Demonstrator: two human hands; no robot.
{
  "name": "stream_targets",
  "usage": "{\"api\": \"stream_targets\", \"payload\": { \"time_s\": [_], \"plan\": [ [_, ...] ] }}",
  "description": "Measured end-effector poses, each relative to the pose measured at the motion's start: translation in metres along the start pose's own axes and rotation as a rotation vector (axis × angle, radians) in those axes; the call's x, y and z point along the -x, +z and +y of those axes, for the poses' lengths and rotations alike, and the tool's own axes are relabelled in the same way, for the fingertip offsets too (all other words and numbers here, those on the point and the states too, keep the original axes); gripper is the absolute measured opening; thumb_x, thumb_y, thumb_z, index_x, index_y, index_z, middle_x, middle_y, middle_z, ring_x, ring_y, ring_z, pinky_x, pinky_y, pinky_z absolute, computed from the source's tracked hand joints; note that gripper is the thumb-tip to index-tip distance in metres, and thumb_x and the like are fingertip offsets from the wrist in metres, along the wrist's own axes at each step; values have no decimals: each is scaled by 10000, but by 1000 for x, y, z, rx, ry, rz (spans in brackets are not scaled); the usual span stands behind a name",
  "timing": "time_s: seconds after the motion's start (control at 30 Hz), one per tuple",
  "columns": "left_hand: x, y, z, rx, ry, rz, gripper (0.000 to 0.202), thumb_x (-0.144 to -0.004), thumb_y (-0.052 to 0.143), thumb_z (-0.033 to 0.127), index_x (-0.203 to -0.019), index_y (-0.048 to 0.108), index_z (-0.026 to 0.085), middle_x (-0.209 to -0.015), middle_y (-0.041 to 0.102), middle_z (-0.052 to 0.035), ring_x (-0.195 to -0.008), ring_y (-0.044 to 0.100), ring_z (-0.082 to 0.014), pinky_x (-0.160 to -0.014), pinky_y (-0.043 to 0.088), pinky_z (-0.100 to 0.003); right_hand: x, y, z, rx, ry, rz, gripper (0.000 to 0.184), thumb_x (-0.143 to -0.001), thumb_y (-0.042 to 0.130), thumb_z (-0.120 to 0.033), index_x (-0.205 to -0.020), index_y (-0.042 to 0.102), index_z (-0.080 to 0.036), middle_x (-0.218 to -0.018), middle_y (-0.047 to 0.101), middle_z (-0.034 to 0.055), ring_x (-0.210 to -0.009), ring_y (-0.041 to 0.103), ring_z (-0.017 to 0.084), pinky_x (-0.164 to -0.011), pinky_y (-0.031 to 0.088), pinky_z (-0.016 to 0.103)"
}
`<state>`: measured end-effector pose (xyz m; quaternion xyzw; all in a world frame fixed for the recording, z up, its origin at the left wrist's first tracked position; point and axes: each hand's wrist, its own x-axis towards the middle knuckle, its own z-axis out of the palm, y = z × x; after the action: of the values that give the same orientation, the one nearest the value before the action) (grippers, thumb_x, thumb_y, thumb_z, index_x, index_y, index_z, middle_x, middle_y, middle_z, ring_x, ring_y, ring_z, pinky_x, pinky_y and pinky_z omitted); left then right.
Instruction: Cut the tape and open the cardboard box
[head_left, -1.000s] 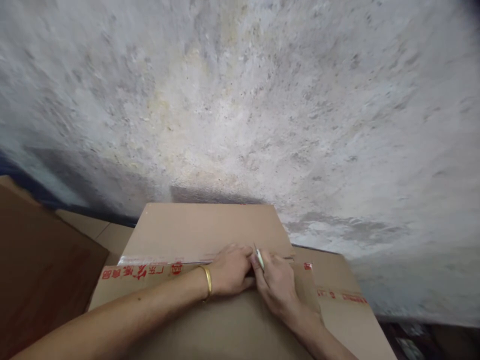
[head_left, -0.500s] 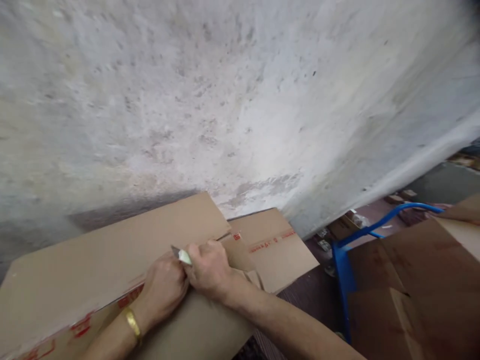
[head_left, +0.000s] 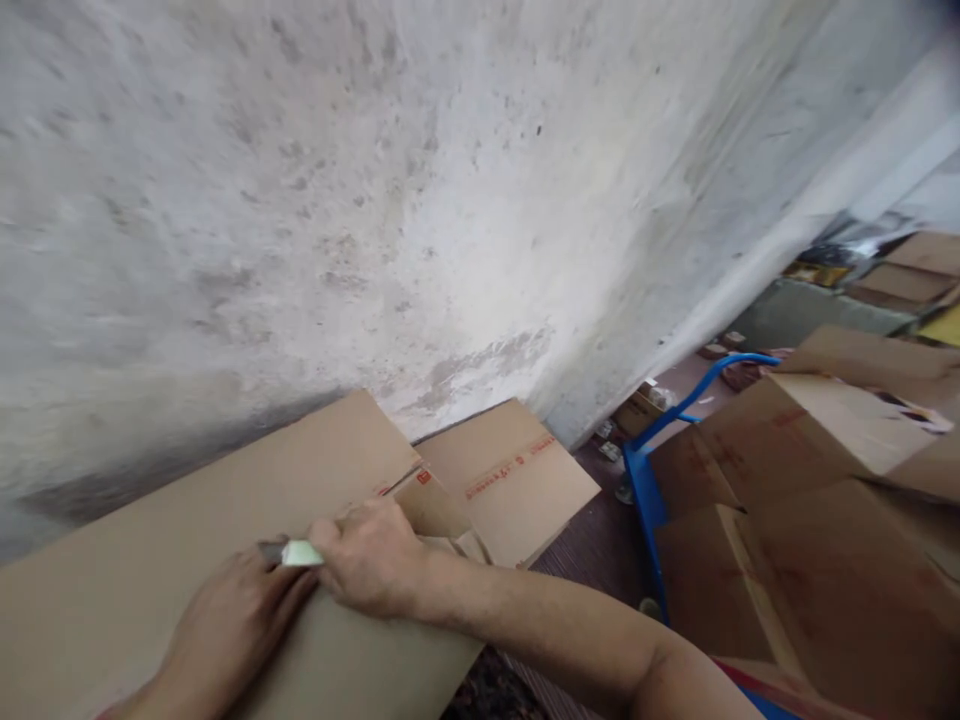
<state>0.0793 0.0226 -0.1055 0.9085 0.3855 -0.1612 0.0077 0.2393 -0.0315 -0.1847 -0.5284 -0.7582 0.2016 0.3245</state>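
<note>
My right hand (head_left: 379, 555) is closed around a utility knife (head_left: 301, 553) with a pale green body; its grey blade end points left. Just to the left, my left hand (head_left: 240, 605) presses on the top of a large cardboard box (head_left: 247, 475), fingers bent and close together at the flaps. The knife tip lies by my left knuckles, and my hands partly cover the seam between the flaps. Whether the blade touches the cardboard I cannot tell.
Behind the box rises a stained, pale wall (head_left: 465, 200). Another cardboard box (head_left: 510, 480) with red print lies right of it. Farther right, a blue hand truck (head_left: 645, 500) stands beside several stacked boxes (head_left: 840, 560). Small items (head_left: 652, 395) lie along the wall's foot.
The view has swung right, so the boxes and hand truck appear farther left. Both hands have shifted left and slightly nearer over the box, the knife still in my right hand.
</note>
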Motion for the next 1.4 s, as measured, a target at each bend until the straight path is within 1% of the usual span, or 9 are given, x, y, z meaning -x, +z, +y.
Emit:
{"api": "stream_targets", "payload": {
  "time_s": [0.1, 0.3, 0.5, 0.67, 0.77, 0.93, 1.07, 1.17, 1.4],
  "plan": [
    [1, 5, 0, -28, 36, -39, 417, -898, 360, 406, -796, 742, 273, -859, 733, -56, -773, 671, -247, -701, 527, -374, -4, 4, 3, -42, 36, 9, 168, -902, 487, -257, -945, 603, -143, -849, 718, 84, -747, 666, 207, -563, 432, 322],
    [11, 18, -5, -96, 80, 41, 400, -888, 342, 279, -862, 739, 236, -841, 687, -95, -749, 618, -252, -692, 497, -395, -4, 4, 5, -135, 59, -131, 210, -899, 504, -277, -892, 674, -153, -890, 723, 72, -757, 632, 200, -647, 427, 347],
    [19, 14, 15, -62, -26, 77, 301, -918, 398, 290, -743, 619, 184, -731, 597, -67, -692, 532, -209, -660, 409, -346, 16, 15, -5, -61, -3, 94, 111, -876, 532, -185, -850, 636, -157, -837, 698, 60, -778, 591, 192, -651, 341, 337],
    [31, 0, 32, -74, -72, -4, 270, -948, 395, 202, -758, 583, 173, -798, 593, -52, -737, 501, -184, -678, 372, -327, 25, 31, -14, 42, -48, 366, 233, -907, 462, -95, -716, 566, -175, -672, 620, 38, -661, 515, 170, -627, 249, 330],
    [40, -2, 34, -105, -72, -27, 201, -954, 458, 233, -805, 580, 177, -865, 587, -41, -801, 501, -191, -699, 356, -337, 25, 34, -15, 49, -87, 439, 267, -873, 435, -37, -678, 544, -182, -636, 580, 24, -631, 478, 169, -633, 244, 328],
    [39, 9, 34, -111, -126, -48, 130, -918, 572, 303, -868, 585, 184, -914, 602, -37, -864, 502, -213, -712, 325, -362, 27, 32, -17, 58, -142, 458, 308, -871, 386, -22, -656, 538, -181, -610, 548, 22, -603, 435, 176, -629, 251, 319],
    [33, 17, 28, -129, 18, -58, 162, -918, 582, 270, -781, 569, 185, -825, 589, -19, -785, 481, -190, -670, 290, -349, 32, 28, -20, 89, -173, 459, 343, -905, 354, -34, -648, 529, -181, -596, 520, 22, -586, 399, 181, -622, 242, 314],
    [35, 19, 25, -114, 99, 12, 234, -920, 579, 318, -733, 543, 181, -772, 561, -15, -743, 450, -181, -646, 271, -345, 37, 25, -22, 99, -190, 439, 343, -932, 349, -74, -663, 534, -179, -612, 515, 26, -597, 403, 183, -631, 249, 313],
    [50, 20, 29, -116, -31, 85, 102, -895, 584, 178, -796, 561, 188, -844, 545, -26, -810, 429, -195, -690, 291, -346, 47, 22, -20, 67, -219, 367, 294, -884, 374, -37, -751, 606, -158, -657, 581, 35, -608, 480, 181, -659, 316, 309]
  ]
}}
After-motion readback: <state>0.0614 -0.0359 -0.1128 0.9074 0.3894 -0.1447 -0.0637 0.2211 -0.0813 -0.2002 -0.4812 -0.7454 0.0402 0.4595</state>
